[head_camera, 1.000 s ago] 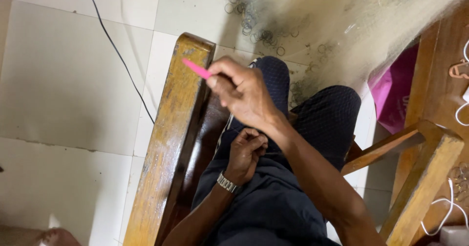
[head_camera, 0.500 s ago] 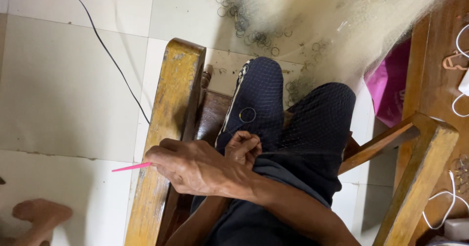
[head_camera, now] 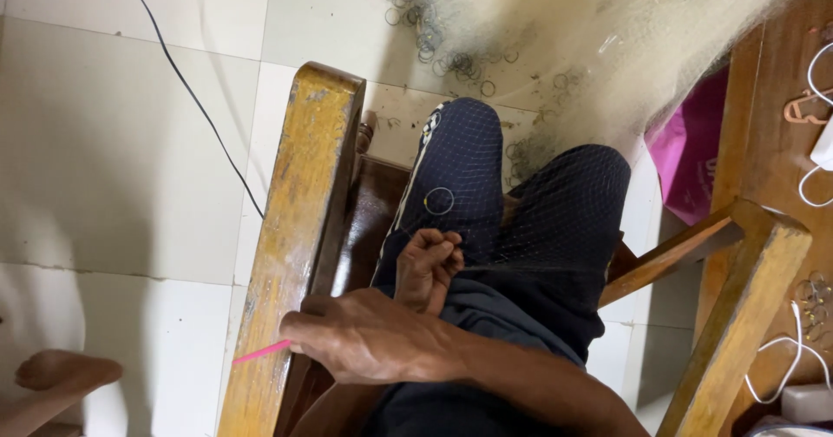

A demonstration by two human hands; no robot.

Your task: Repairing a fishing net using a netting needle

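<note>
Wooden armrest (head_camera: pixel 299 229) is blocking the left side; bare floor tiles (head_camera: pixel 113 142) beyond are lying open, cable (head_camera: pixel 204 116) crossing.

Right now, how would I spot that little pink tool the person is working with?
Find the worn yellow wooden chair arm running up the left of the seat. Near its lower end the right hand crosses it, and a thin pink needle sticks out leftward from the fingers. It is the only slim bright pink stick there, unlike the broad pink bag at right.
</note>
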